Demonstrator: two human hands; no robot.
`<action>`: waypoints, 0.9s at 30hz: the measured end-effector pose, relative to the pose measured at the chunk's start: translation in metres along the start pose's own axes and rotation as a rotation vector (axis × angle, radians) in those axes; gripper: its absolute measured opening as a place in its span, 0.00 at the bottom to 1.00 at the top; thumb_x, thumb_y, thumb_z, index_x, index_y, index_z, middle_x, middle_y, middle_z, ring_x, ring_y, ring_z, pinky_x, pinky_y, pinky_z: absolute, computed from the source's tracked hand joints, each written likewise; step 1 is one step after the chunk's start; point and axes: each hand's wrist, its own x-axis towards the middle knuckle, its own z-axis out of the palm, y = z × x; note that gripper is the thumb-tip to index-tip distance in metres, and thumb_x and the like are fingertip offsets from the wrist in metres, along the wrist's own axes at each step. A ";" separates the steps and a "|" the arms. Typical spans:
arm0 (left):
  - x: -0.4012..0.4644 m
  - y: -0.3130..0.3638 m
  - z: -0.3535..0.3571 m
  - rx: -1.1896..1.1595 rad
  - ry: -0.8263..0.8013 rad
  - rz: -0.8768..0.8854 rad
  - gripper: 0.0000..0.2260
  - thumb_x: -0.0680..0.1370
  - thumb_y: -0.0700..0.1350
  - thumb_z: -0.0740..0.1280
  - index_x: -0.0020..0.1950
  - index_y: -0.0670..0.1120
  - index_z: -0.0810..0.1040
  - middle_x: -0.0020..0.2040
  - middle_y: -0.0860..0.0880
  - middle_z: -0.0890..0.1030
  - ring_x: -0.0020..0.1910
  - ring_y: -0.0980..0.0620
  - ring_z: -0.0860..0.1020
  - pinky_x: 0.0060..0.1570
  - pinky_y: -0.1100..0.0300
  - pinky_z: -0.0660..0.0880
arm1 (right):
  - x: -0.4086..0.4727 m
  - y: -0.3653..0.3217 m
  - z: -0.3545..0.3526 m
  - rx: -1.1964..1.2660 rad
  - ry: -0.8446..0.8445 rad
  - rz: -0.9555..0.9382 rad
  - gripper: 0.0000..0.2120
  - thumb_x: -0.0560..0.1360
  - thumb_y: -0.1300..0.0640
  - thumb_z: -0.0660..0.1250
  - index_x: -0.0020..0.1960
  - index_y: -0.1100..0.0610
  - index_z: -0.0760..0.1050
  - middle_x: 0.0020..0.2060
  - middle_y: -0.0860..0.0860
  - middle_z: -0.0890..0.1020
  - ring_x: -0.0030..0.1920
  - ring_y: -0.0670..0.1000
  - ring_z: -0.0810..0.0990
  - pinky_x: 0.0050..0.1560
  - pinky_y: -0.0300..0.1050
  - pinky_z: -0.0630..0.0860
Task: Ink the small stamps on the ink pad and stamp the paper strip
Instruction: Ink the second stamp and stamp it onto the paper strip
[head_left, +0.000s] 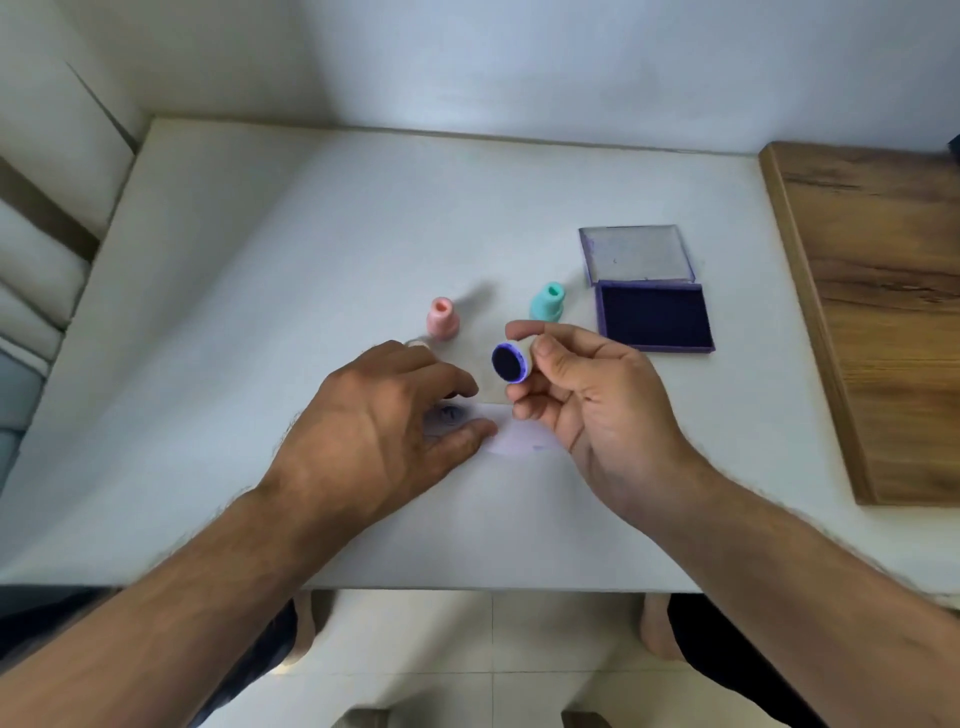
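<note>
Right hand (582, 395): pinches a small stamp (511, 362) above the table (260, 312), inked face turned toward the camera.
Left hand (384, 431): fingers flat on the paper strip (514, 434), seemingly beside a faint print.
Ink pad (654, 317): open, right of the teal stamp (547, 301).
Pink stamp (442, 318): upright, behind the left hand.

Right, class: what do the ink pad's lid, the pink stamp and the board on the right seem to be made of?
Ink pad lid: likely clear plastic; the table shows through it, with a purple-tinted edge.
Pink stamp: probably matte moulded plastic or rubber; smooth, even colour, no shine.
Board: wood or wood-look laminate; brown grain streaks, dull finish.
</note>
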 end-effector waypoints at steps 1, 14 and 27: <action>-0.001 -0.001 0.000 -0.003 -0.004 -0.002 0.14 0.71 0.58 0.70 0.48 0.50 0.84 0.39 0.53 0.81 0.39 0.51 0.78 0.39 0.56 0.78 | 0.001 0.004 -0.002 -0.022 -0.002 -0.009 0.10 0.78 0.66 0.60 0.50 0.63 0.81 0.38 0.60 0.78 0.33 0.52 0.77 0.35 0.41 0.77; 0.000 -0.009 -0.006 -0.118 -0.069 -0.092 0.12 0.71 0.56 0.75 0.52 0.57 0.83 0.40 0.55 0.80 0.42 0.55 0.78 0.44 0.58 0.76 | 0.005 0.005 -0.009 -0.015 -0.024 -0.011 0.09 0.76 0.64 0.64 0.52 0.63 0.81 0.34 0.55 0.80 0.33 0.50 0.76 0.37 0.41 0.77; 0.000 -0.005 0.000 -0.075 0.004 -0.070 0.10 0.71 0.56 0.74 0.43 0.50 0.83 0.39 0.52 0.81 0.43 0.48 0.79 0.41 0.50 0.77 | -0.008 0.020 -0.011 -1.066 -0.051 -0.755 0.11 0.71 0.59 0.74 0.53 0.59 0.83 0.43 0.50 0.84 0.43 0.43 0.82 0.47 0.34 0.78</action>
